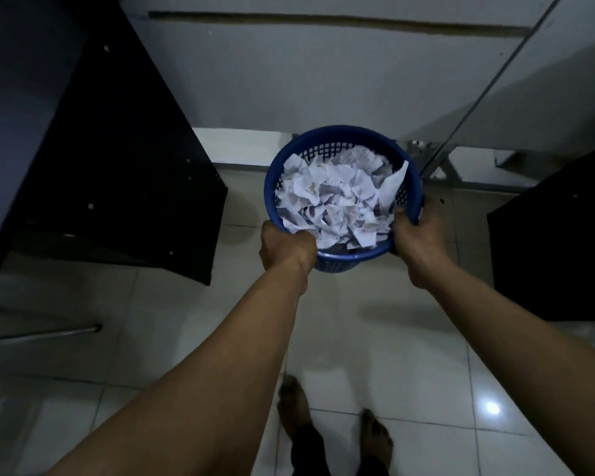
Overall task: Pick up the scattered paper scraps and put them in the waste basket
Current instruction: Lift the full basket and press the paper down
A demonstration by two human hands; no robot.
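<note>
A round blue plastic waste basket (337, 135) with a mesh wall is held up in front of me, above the tiled floor. It is filled with several crumpled white paper scraps (337, 197). My left hand (285, 249) grips the near left part of the rim, fingers curled over it. My right hand (419, 238) grips the near right part of the rim. I see no loose scraps on the floor around me.
A black desk (117, 149) stands at the left, with a chair leg (38, 333) below it. Another dark cabinet (557, 252) stands at the right. A white wall panel (323, 80) and a metal frame (440, 159) lie ahead. My bare feet (337, 427) stand on the glossy white tiles.
</note>
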